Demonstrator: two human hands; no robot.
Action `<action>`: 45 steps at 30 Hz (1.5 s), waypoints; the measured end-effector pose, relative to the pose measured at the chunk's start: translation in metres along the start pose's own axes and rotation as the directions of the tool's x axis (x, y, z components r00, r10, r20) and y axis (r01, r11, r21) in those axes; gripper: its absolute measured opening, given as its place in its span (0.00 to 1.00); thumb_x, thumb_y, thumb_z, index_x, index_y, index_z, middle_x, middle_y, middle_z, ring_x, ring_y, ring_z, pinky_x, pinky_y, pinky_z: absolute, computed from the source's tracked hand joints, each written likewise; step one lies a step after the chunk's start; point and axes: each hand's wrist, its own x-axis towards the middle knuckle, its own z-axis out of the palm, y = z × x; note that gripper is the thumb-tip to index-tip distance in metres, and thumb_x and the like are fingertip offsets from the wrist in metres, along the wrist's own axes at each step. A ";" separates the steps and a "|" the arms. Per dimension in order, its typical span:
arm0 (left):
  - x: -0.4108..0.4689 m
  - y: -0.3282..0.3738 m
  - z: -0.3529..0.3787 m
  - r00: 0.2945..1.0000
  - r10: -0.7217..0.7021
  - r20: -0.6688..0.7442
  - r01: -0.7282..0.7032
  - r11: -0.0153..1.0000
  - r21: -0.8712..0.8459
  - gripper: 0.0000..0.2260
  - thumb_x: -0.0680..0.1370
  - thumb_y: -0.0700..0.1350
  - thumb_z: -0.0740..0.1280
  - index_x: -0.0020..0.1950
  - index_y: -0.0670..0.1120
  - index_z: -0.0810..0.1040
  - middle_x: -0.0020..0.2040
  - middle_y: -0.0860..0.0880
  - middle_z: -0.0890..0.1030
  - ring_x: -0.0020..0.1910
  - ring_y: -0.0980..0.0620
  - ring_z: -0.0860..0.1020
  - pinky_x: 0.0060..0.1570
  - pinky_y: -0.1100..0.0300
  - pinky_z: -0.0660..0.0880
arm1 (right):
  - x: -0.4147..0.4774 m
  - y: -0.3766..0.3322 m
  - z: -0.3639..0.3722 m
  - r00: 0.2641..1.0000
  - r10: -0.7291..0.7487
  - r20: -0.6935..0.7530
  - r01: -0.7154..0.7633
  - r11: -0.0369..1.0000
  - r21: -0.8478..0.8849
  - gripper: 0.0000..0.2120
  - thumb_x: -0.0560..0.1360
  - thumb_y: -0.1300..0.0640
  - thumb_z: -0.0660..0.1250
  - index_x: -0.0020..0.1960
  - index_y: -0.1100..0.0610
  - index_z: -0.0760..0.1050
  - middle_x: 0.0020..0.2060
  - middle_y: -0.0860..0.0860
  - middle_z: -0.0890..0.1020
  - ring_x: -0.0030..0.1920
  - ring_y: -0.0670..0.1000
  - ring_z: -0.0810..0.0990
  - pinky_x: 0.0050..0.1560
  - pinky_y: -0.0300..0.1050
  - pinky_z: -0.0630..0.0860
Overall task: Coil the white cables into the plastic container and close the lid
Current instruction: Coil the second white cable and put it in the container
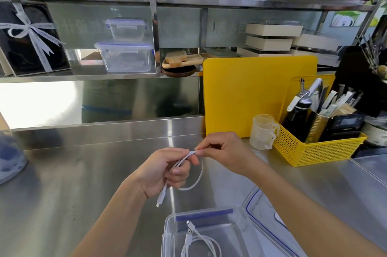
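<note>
Stretching across the whole near half of the scene, a steel counter (83,173) carries everything, with steel shelves (188,1) rising behind it at the far side. On the right, far from the viewer, a yellow cutting board (247,93) stands upright against the back, and just in front of it to the right sits a yellow perforated basket (314,150) packed with bottles and utensils. A cloudy measuring cup (261,133) stands touching the basket's left end.

At the near edge, right of centre, the clear plastic container (169,227) sits open on the counter, with a coiled white cable (201,242) already lying inside it, its plugs pointing to the far side. The lid (263,214), clear with a blue seal line, lies just right of the container, partly hidden under the right forearm.

Above the counter, beyond the container, both hands work a second white cable (199,175). The left hand (165,171) is curled closed around gathered strands, with one plug end (160,199) dangling below the palm. The right hand (224,152) pinches the cable between thumb and fingertips, right against the left hand's fingers, the remaining fingers folded in. A loop of cable hangs between the two hands, clear of the counter.
</note>
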 end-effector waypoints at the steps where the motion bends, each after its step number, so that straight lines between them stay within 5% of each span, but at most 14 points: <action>1: 0.001 -0.001 -0.001 1.000 -0.011 0.018 0.012 1.000 -0.010 0.11 0.74 0.44 0.59 0.38 0.40 0.77 0.21 0.53 0.63 0.18 0.59 0.57 0.21 0.65 0.52 | 0.000 0.001 0.000 1.000 -0.005 0.005 0.005 1.000 -0.008 0.05 0.71 0.61 0.69 0.45 0.58 0.82 0.34 0.46 0.80 0.38 0.47 0.77 0.39 0.37 0.72; 7: -0.002 0.000 -0.004 0.994 -0.063 0.091 0.063 0.998 -0.002 0.10 0.75 0.41 0.59 0.37 0.41 0.76 0.22 0.52 0.67 0.18 0.58 0.60 0.19 0.67 0.59 | -0.005 0.000 0.001 0.980 0.081 0.185 -0.116 0.976 0.187 0.08 0.75 0.61 0.64 0.48 0.60 0.82 0.31 0.51 0.79 0.26 0.41 0.71 0.28 0.29 0.66; 11: -0.004 0.006 -0.002 0.995 -0.091 0.047 0.094 0.992 -0.080 0.08 0.73 0.43 0.60 0.36 0.42 0.73 0.21 0.55 0.63 0.19 0.59 0.55 0.19 0.67 0.53 | -0.002 0.001 0.000 0.990 0.089 0.113 -0.113 0.967 0.229 0.06 0.74 0.60 0.66 0.42 0.58 0.81 0.30 0.54 0.79 0.26 0.41 0.71 0.28 0.32 0.67; 14: -0.006 0.010 -0.013 0.981 0.068 0.184 -0.007 0.949 -0.315 0.08 0.76 0.44 0.62 0.40 0.41 0.76 0.24 0.54 0.64 0.22 0.56 0.56 0.22 0.65 0.58 | -0.003 0.011 -0.004 0.989 0.127 0.081 -0.147 0.932 0.332 0.05 0.74 0.62 0.66 0.41 0.56 0.78 0.29 0.52 0.76 0.28 0.45 0.71 0.31 0.36 0.69; 16: -0.008 0.017 -0.024 0.936 0.196 0.291 -0.012 0.847 -0.532 0.16 0.82 0.44 0.51 0.48 0.37 0.75 0.30 0.50 0.64 0.26 0.53 0.61 0.29 0.61 0.62 | -0.006 0.020 -0.004 0.980 0.187 0.063 -0.197 0.919 0.340 0.03 0.75 0.62 0.64 0.43 0.59 0.76 0.28 0.50 0.75 0.28 0.45 0.71 0.32 0.39 0.70; 18: -0.009 0.027 -0.026 0.954 0.241 0.176 -0.107 0.827 -0.552 0.18 0.83 0.45 0.48 0.49 0.38 0.75 0.29 0.50 0.63 0.27 0.53 0.62 0.31 0.60 0.64 | -0.007 0.028 -0.001 0.972 0.234 -0.011 -0.210 0.895 0.394 0.03 0.75 0.63 0.64 0.43 0.58 0.72 0.25 0.47 0.75 0.27 0.45 0.71 0.30 0.40 0.69; 20: -0.012 0.036 -0.018 0.964 0.265 0.025 -0.226 0.866 -0.446 0.11 0.78 0.46 0.60 0.40 0.42 0.77 0.26 0.53 0.59 0.23 0.55 0.56 0.26 0.63 0.62 | -0.004 0.031 0.002 0.962 0.242 -0.124 -0.170 0.892 0.419 0.08 0.74 0.65 0.64 0.41 0.54 0.69 0.25 0.47 0.76 0.27 0.45 0.72 0.31 0.40 0.69; 23: -0.017 0.037 -0.005 0.934 0.314 -0.173 -0.358 0.844 -0.400 0.08 0.68 0.47 0.69 0.32 0.46 0.75 0.25 0.54 0.53 0.22 0.56 0.51 0.20 0.66 0.60 | 0.001 0.031 0.003 0.937 0.247 -0.246 -0.150 0.923 0.355 0.10 0.73 0.65 0.66 0.39 0.55 0.69 0.29 0.49 0.77 0.30 0.43 0.75 0.35 0.39 0.73; 27: -0.019 0.036 -0.001 0.926 0.334 -0.176 -0.376 0.847 -0.376 0.10 0.64 0.48 0.74 0.32 0.46 0.76 0.24 0.55 0.53 0.21 0.56 0.51 0.19 0.67 0.61 | 0.002 0.032 0.000 0.949 0.188 -0.254 -0.186 0.982 0.034 0.11 0.74 0.61 0.65 0.38 0.49 0.67 0.32 0.49 0.76 0.34 0.47 0.75 0.35 0.36 0.69; 31: -0.023 0.041 -0.002 0.911 0.362 -0.200 -0.410 0.853 -0.322 0.09 0.65 0.49 0.72 0.31 0.46 0.75 0.24 0.55 0.52 0.21 0.56 0.51 0.19 0.67 0.59 | 0.009 0.032 -0.003 0.982 0.025 -0.187 -0.100 0.911 -0.400 0.05 0.77 0.56 0.60 0.45 0.56 0.70 0.31 0.48 0.73 0.33 0.50 0.70 0.34 0.48 0.68; 34: -0.026 0.044 -0.004 0.902 0.357 -0.241 -0.421 0.849 -0.320 0.08 0.66 0.48 0.69 0.30 0.46 0.75 0.25 0.55 0.52 0.22 0.56 0.50 0.19 0.67 0.58 | 0.010 0.028 -0.007 0.975 -0.014 -0.223 -0.079 0.912 -0.402 0.07 0.78 0.55 0.59 0.46 0.58 0.72 0.34 0.49 0.74 0.36 0.53 0.71 0.37 0.52 0.70; 40: -0.027 0.042 -0.023 0.914 0.324 -0.246 -0.401 0.817 -0.414 0.08 0.63 0.45 0.75 0.32 0.45 0.77 0.25 0.55 0.54 0.22 0.56 0.51 0.20 0.66 0.59 | 0.002 0.031 -0.014 0.770 -0.597 -0.224 0.263 0.618 -0.740 0.06 0.73 0.59 0.65 0.38 0.57 0.78 0.36 0.51 0.82 0.43 0.50 0.75 0.55 0.47 0.65; 42: -0.026 0.040 -0.024 0.920 0.308 -0.243 -0.387 0.811 -0.440 0.07 0.64 0.44 0.74 0.32 0.45 0.77 0.25 0.55 0.54 0.22 0.56 0.51 0.20 0.66 0.60 | 0.003 0.036 -0.016 0.800 -0.539 -0.262 0.188 0.641 -0.744 0.09 0.73 0.54 0.63 0.37 0.55 0.78 0.39 0.50 0.82 0.47 0.47 0.73 0.55 0.48 0.61; 45: -0.024 0.039 -0.020 0.923 0.303 -0.237 -0.378 0.826 -0.417 0.07 0.63 0.45 0.74 0.32 0.45 0.77 0.25 0.54 0.53 0.22 0.56 0.51 0.20 0.66 0.60 | 0.001 0.045 -0.019 0.932 -0.185 -0.311 0.006 0.868 -0.496 0.20 0.76 0.43 0.56 0.38 0.56 0.76 0.32 0.48 0.78 0.37 0.45 0.71 0.48 0.51 0.66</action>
